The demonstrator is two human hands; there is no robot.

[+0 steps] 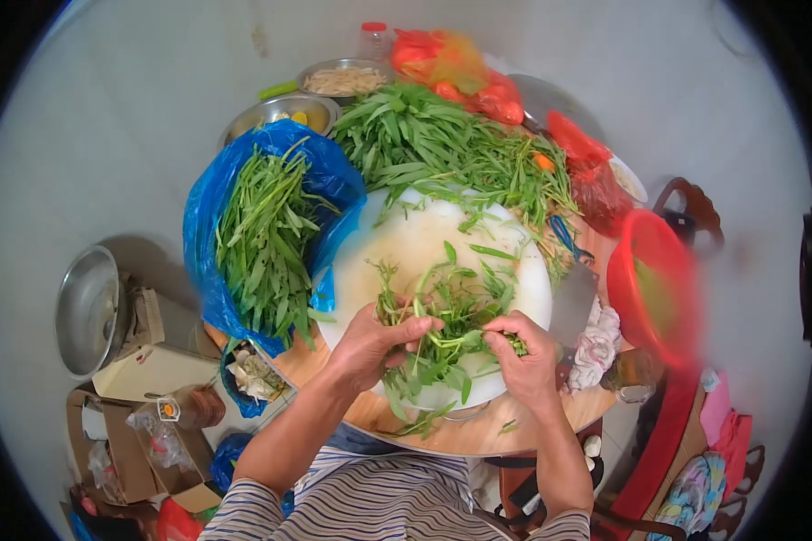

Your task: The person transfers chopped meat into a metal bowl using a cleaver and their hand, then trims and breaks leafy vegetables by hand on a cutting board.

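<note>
A round wooden bench is carrying everything around the hands. A round white chopping board is lying on it, close to the person. Behind the board, a broad heap of leafy greens is spreading sideways. On the left, an open blue plastic bag is holding a bundle of long stalks, their long axis running away from the person. A red plastic basin is standing at the right, its contents blurring. Over the near part of the board, a loose bunch of green stalks is sitting between the hands, its long axis slanting from far right to near left, leafy tips pointing several ways. A cleaver is lying just right of the board. The left hand is holding the bunch in a narrow thumb-and-finger grip; the right hand is pinching stems at its right side. One pale stem is curving sideways between the two.
</note>
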